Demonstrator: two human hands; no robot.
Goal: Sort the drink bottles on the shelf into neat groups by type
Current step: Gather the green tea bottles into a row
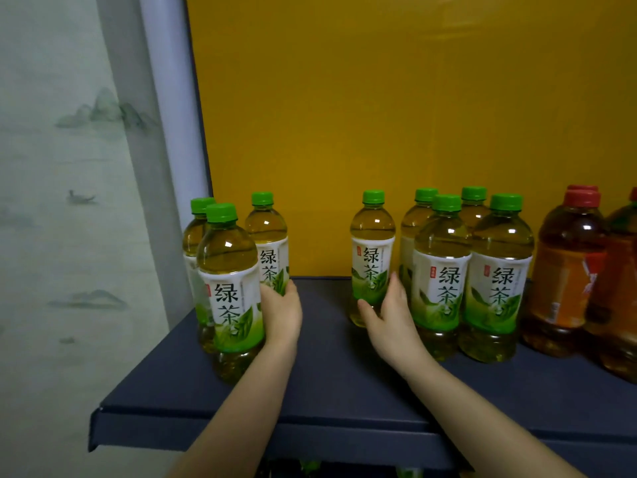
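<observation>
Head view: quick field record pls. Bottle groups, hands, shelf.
shelf: dark blue shelf, yellow back panel
left group: three green-cap bottles at the shelf's left end
right group: four green-cap bottles, packed close
lone bottle: green-cap bottle standing in the gap, nearer the right group
red-cap bottles: at far right, partly cut off by the frame
left hand: against the right side of the left group
right hand: wrapped around the lone bottle's lower part
sorting: green caps not yet in one group

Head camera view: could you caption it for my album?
Two bare hands, left hand and right hand, each gripping a green tea bottle on a dark blue shelf.
</observation>
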